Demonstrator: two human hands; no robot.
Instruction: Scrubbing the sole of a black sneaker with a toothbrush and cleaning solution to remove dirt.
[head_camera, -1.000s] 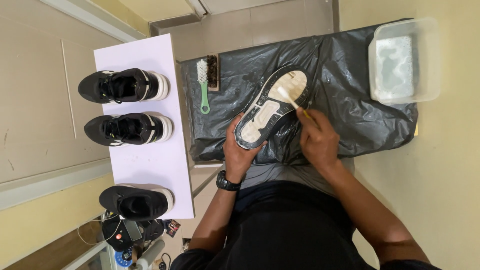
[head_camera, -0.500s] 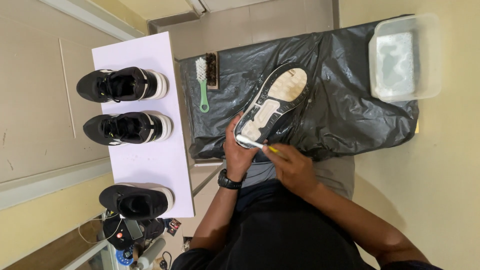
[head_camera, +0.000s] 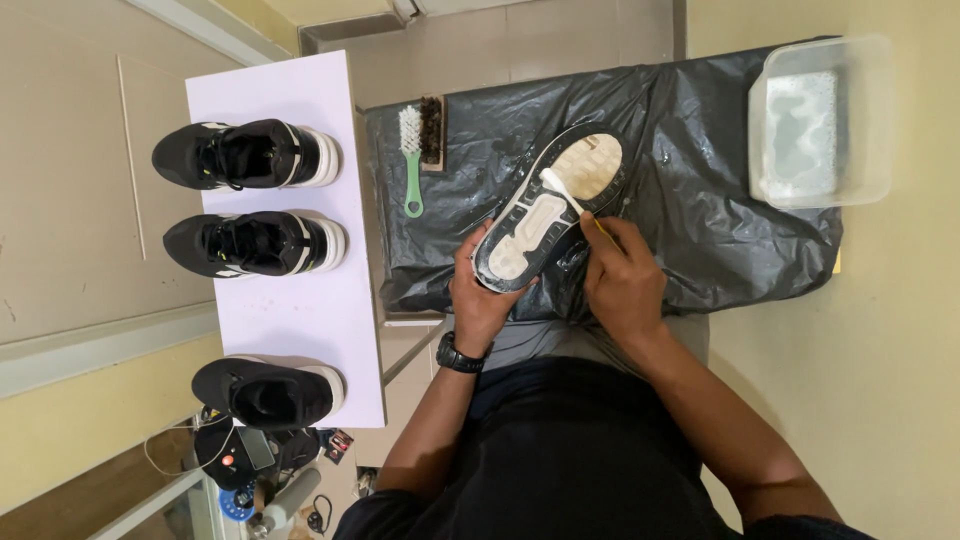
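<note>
A black shoe (head_camera: 548, 218) lies sole-up on a wet black plastic sheet (head_camera: 700, 180); its pale sole faces me. My left hand (head_camera: 482, 295) grips the near end of the shoe. My right hand (head_camera: 622, 275) holds a small white-headed brush (head_camera: 568, 192) with a yellow handle, its bristles resting on the middle of the sole.
Three black shoes with white soles (head_camera: 245, 155) (head_camera: 255, 243) (head_camera: 268, 390) stand on a white board (head_camera: 300, 310) at left. A green-handled brush (head_camera: 411, 160) and a wooden brush (head_camera: 433, 130) lie on the sheet's left edge. A clear tub of soapy water (head_camera: 820, 120) sits at right.
My right hand swept the brush from the sole's far end down to the near end, then back up to the middle. The left hand kept its hold on the shoe.
</note>
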